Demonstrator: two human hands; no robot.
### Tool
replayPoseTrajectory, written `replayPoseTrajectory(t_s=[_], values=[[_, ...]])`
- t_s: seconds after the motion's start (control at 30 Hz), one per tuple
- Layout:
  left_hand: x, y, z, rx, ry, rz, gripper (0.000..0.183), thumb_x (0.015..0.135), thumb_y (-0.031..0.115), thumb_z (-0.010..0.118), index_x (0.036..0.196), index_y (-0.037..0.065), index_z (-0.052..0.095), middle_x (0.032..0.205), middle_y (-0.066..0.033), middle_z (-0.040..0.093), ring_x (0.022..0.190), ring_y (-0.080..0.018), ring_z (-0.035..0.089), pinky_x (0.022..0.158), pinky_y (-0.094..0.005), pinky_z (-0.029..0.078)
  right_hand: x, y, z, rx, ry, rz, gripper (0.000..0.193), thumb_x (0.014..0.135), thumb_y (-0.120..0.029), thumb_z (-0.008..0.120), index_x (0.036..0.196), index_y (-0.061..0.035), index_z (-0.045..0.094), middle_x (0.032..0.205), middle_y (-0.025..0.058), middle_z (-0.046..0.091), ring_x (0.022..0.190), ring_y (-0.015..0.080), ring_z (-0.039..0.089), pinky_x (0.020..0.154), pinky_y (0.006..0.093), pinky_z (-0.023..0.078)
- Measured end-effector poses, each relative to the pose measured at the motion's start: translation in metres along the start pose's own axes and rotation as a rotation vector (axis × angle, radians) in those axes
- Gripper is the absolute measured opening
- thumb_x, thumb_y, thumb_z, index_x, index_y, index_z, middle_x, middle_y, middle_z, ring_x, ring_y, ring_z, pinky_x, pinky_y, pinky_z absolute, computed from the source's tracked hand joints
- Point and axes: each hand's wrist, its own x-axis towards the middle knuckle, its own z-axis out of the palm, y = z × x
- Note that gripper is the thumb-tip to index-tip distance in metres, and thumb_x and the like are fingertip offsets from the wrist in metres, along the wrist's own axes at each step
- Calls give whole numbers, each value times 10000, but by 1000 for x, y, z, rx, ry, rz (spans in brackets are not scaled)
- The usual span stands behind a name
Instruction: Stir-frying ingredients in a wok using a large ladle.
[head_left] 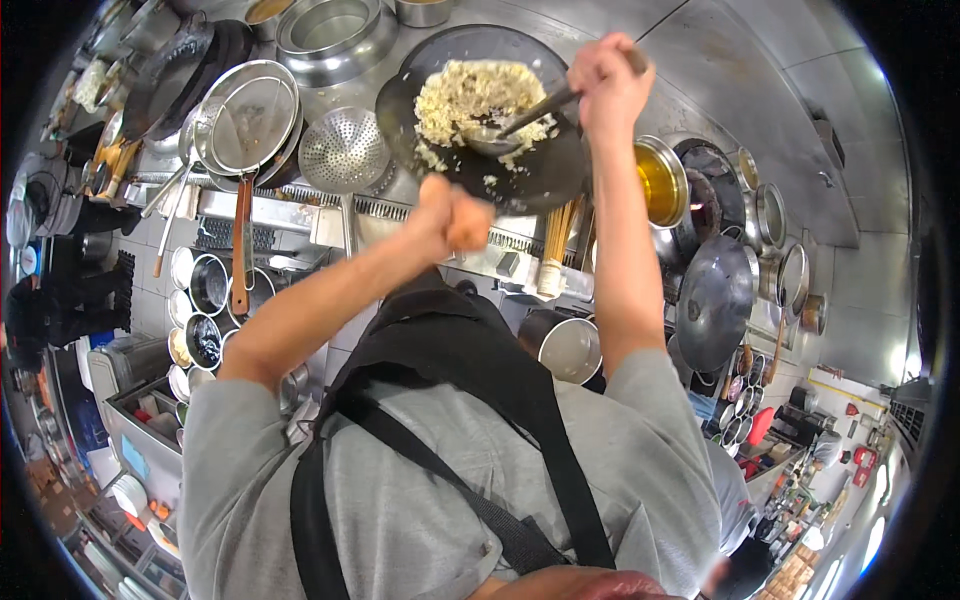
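Observation:
A dark wok (548, 172) sits on the range ahead of me, with a mound of fried rice (480, 95) along its far side and loose grains nearer. My left hand (455, 215) is closed in a fist at the wok's near rim; it seems to grip the wok there, though the handle is hidden and the hand is slightly blurred. In my right hand (608, 82), fingers wrap round the upper end of a ladle (535, 115). Its handle slants down to the left, and its bowl rests in the rice near the wok's middle.
Left of the wok lie a perforated skimmer (344, 150) and a wire strainer (248, 115) with a wooden handle. A pot of yellow oil (660, 182) stands to the right. A bamboo brush (556, 250) hangs at the range's front edge; a second wok (716, 300) is farther right.

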Motion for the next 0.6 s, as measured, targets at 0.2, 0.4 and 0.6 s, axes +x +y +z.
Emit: replayPoseTrajectory(t_s=[0.2,0.4,0.6], values=[[10,11,-100,514,936,244,185,897,201,476,815,57,556,712,-120,613,612,-270,645,471,-440,503,37,40,26,-146,-16,-257,81,813,-7,544,747,-40,509,570,21,468,467,105,400,439,262,330],[-2,-8,-111,253,637,243,265,942,221,445,877,-4,569,800,-160,631,681,-309,653,549,-469,538,-16,-31,2,93,-12,-227,150,844,-88,462,705,-40,434,526,10,344,447,118,286,422,287,239],[61,46,-116,277,834,442,185,885,146,568,989,-7,564,859,-136,621,702,-257,651,552,-421,527,-20,-173,42,-34,-82,-332,483,846,-456,426,518,-104,376,434,-11,267,391,109,180,413,293,170]])
